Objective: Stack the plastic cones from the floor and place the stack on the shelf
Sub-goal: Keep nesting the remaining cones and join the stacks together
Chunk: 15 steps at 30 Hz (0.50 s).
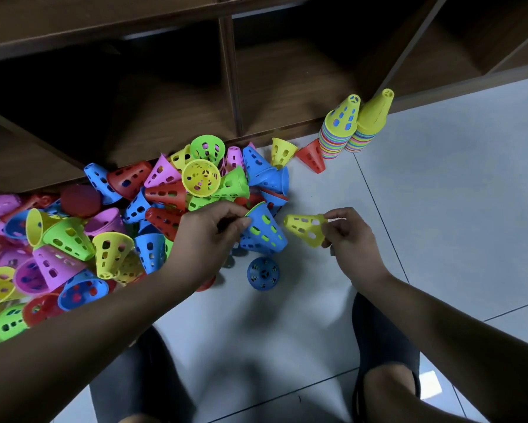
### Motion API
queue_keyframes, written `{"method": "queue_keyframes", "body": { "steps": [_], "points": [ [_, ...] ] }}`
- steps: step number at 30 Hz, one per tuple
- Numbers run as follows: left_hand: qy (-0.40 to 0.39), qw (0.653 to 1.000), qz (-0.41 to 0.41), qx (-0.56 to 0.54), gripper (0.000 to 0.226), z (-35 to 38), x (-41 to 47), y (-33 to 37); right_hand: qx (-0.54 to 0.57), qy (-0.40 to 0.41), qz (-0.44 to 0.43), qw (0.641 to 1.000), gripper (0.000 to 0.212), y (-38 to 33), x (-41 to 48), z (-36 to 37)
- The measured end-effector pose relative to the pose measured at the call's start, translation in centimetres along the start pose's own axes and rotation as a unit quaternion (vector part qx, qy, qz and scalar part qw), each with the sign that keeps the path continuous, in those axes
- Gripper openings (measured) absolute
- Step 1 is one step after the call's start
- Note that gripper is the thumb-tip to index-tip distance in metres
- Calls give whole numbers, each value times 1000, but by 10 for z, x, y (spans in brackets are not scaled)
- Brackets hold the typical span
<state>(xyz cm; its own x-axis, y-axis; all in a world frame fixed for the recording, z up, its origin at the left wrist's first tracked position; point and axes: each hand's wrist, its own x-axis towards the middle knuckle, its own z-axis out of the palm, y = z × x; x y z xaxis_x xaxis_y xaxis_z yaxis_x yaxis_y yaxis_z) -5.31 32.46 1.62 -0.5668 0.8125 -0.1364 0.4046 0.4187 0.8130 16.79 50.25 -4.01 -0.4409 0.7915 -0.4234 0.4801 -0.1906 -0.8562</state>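
A loose pile of cones (pixel 73 239) in many colours covers the floor on the left, pressed up against the bottom edge of the wooden shelf (pixel 287 87), whose dark compartments open just behind it. A dull red ball (pixel 79 199) sits among the cones near that edge. The left forearm crosses over the near side of the pile.

The left hand (pixel 208 236) has its fingers and thumb curled on the rim of a blue cone (pixel 265 230) with green showing through its holes, held at the right fringe of the pile. Just below it a single blue cone (pixel 262 273) stands apart on the floor (pixel 439 209). A small gap separates the blue cone from a yellow cone (pixel 305 228), which the right hand (pixel 348 236) pinches by its wide rim, tip pointing left.

Farther back, a yellow cone (pixel 282 152) and a red cone (pixel 311 158) lie near the shelf edge, the red one against the first of two tall stacks (pixel 339 132), which stand side by side and touching, the second stack (pixel 369 123) beside the shelf front. Right of the hands and stacks, pale tile runs on to the picture's edge. The person's knees frame the tile at the bottom.
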Motion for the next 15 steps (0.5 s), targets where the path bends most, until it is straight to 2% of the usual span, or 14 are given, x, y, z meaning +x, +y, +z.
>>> {"method": "queue_keyframes", "body": {
  "steps": [4, 9, 11, 15],
  "points": [
    [-29, 985, -123, -113, 11, 9, -12, 1, 160, -22, 96, 982, 19, -3, -1, -2],
    [-78, 978, -170, -90, 17, 30, -34, -18, 286, -130, 159, 936, 18, -17, -8, 1],
    [-93, 975, -185, -77, 18, 35, -40, -28, 289, -174, 172, 926, 17, -19, -12, 4],
    [-103, 969, -215, -69, 19, 40, -44, -42, 202, -258, 157, 932, 14, -15, -21, 12]
  ]
}}
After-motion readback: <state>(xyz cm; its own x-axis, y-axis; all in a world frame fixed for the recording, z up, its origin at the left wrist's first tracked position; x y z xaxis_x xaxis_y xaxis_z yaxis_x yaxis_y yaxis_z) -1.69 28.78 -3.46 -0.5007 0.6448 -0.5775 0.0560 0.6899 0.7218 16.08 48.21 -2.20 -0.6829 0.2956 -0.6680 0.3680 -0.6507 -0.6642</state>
